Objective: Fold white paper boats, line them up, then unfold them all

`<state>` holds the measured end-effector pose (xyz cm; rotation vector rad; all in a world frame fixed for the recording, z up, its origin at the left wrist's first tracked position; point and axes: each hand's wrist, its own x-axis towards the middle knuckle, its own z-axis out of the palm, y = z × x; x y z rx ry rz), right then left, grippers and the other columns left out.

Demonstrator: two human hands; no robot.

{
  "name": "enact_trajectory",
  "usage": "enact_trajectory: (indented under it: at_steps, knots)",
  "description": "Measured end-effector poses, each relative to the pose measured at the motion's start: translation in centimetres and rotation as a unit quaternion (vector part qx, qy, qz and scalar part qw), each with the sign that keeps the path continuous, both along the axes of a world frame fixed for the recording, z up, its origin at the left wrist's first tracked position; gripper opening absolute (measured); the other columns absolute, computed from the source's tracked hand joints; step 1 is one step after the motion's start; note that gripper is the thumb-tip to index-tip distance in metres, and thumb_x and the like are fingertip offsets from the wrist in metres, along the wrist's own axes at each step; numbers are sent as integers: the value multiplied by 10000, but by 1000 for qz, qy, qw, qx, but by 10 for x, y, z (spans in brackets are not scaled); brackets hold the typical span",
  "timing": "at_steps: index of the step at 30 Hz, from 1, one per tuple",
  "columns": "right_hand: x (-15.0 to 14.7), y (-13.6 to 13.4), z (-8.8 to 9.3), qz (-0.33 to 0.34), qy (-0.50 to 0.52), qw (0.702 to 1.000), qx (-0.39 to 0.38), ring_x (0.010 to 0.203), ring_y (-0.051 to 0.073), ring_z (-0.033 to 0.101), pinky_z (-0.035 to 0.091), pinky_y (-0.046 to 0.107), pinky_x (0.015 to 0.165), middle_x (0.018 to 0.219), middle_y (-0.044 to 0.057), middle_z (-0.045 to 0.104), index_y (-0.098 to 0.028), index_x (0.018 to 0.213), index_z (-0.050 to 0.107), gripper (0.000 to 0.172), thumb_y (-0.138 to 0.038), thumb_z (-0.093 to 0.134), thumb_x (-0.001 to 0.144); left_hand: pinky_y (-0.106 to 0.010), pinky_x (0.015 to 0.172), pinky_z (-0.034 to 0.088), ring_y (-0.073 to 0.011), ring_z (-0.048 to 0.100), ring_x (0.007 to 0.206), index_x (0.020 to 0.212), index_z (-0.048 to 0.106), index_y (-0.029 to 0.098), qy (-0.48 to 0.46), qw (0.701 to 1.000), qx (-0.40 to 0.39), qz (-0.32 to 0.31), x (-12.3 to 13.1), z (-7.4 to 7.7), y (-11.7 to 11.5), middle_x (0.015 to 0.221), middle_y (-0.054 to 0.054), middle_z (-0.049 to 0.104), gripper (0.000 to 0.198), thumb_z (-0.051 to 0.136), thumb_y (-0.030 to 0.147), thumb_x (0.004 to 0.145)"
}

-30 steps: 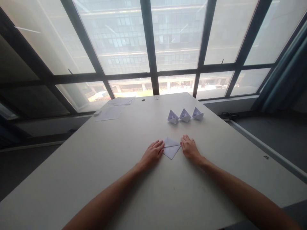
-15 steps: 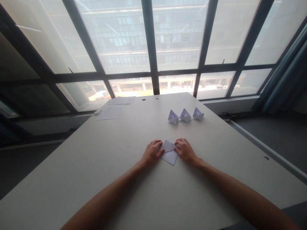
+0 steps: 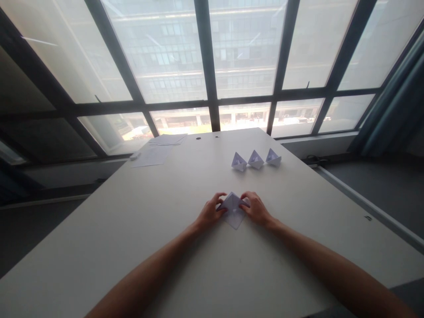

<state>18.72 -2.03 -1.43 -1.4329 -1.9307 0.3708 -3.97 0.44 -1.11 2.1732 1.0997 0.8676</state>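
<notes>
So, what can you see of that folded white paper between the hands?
The folded white paper is roughly diamond-shaped and creased, one corner pointing away from the person, another toward them. The bare left hand grips its left side, the bare right hand its right. It is on or just above the white table; underside hidden.

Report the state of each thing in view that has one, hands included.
Left hand: bent, gripping the paper's left side.
Right hand: bent, gripping the paper's right side.
Paper: folded, roughly diamond-shaped, held between both hands.
Boats: three, folded, standing in a row, peaks up.
Sheets: lying flat on the table.
Curtain: hanging at the right.
</notes>
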Motion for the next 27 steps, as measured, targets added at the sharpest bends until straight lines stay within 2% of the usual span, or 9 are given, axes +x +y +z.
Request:
enact_trajectory:
  at_steps: [3, 6, 8, 11, 15, 19, 23, 27]
  knots:
    - [-1, 0, 0, 14, 57, 998, 0, 905, 207, 621, 471, 331, 831, 950, 53, 679, -194, 1031, 633, 185, -238, 563, 865, -310, 767, 530, -183, 674, 802, 1272, 570, 223, -40, 999, 9, 6, 4, 6, -4, 903, -19, 732, 428, 613, 246, 847]
    - [-2, -1, 3, 37, 79, 996, 29, 877, 210, 619, 479, 342, 820, 905, 59, 684, -199, 947, 665, 173, -310, 541, 903, -348, 770, 545, -219, 690, 824, 1004, 727, 199, -74, 996, 46, 14, 6, 14, -9, 934, -60, 749, 213, 608, 325, 880]
    - [-1, -3, 6, 49, 83, 994, 58, 883, 214, 607, 475, 352, 831, 880, 66, 681, -206, 863, 676, 225, -363, 527, 924, -360, 774, 550, -217, 692, 825, 921, 748, 212, -94, 992, 83, 12, 6, 19, -12, 929, -61, 751, 212, 596, 357, 900]
    - [0, -6, 9, 55, 76, 991, 98, 938, 223, 588, 451, 385, 882, 916, 74, 682, -228, 861, 695, 285, -414, 496, 944, -377, 843, 537, -204, 675, 916, 933, 749, 254, -101, 984, 150, -2, 4, 23, -16, 970, -49, 743, 215, 562, 360, 932]
    - [2, -10, 11, 39, 17, 993, 111, 1046, 245, 550, 374, 443, 966, 1007, 63, 691, -276, 881, 723, 323, -415, 443, 966, -417, 939, 480, -207, 615, 1061, 920, 751, 303, -57, 973, 224, 27, 0, 22, -16, 1037, -28, 731, 201, 560, 365, 936]
    - [2, -8, 10, 40, -17, 992, 115, 1059, 229, 534, 345, 412, 978, 1026, 42, 700, -275, 879, 725, 322, -394, 441, 974, -414, 969, 441, -206, 579, 1114, 942, 749, 319, 14, 973, 228, 40, -3, 19, -13, 1074, -10, 722, 207, 544, 352, 945]
    - [2, -3, 7, 44, -23, 992, 118, 1014, 208, 543, 347, 368, 941, 989, 36, 710, -257, 838, 723, 268, -345, 499, 957, -398, 942, 437, -205, 586, 1081, 959, 749, 314, 77, 972, 218, 27, -3, 18, -8, 1082, -18, 720, 240, 512, 350, 961]
    - [2, 1, 2, 49, -23, 991, 122, 957, 194, 561, 345, 347, 903, 934, 28, 721, -245, 785, 722, 193, -264, 578, 913, -364, 888, 443, -187, 618, 967, 955, 750, 312, 126, 965, 228, 2, -2, 15, -4, 1054, -13, 727, 216, 535, 299, 955]
